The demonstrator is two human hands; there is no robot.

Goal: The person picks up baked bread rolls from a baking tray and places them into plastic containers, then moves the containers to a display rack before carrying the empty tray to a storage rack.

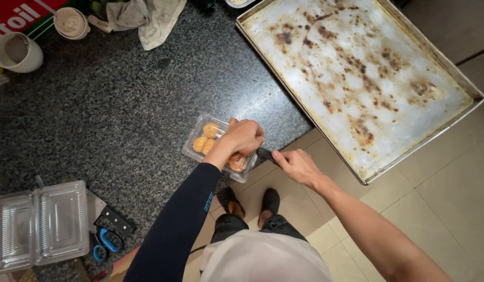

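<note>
A small clear plastic box (199, 130) with several golden pastries (206, 138) sits at the near edge of the dark speckled counter (122, 115). My left hand (243, 137), in a dark sleeve, presses down on the box's right part with fingers curled. My right hand (297, 166) grips a small black tool (265, 154) whose tip meets the box's right edge beside my left hand. What kind of tool it is cannot be told.
A large stained metal baking tray (367, 78) overhangs the counter at right. Empty clear hinged boxes (38, 224) lie at lower left, next to a blue-handled tool (108, 241). Two cups (17, 51) and a cloth (148, 18) are at the back. Tiled floor below.
</note>
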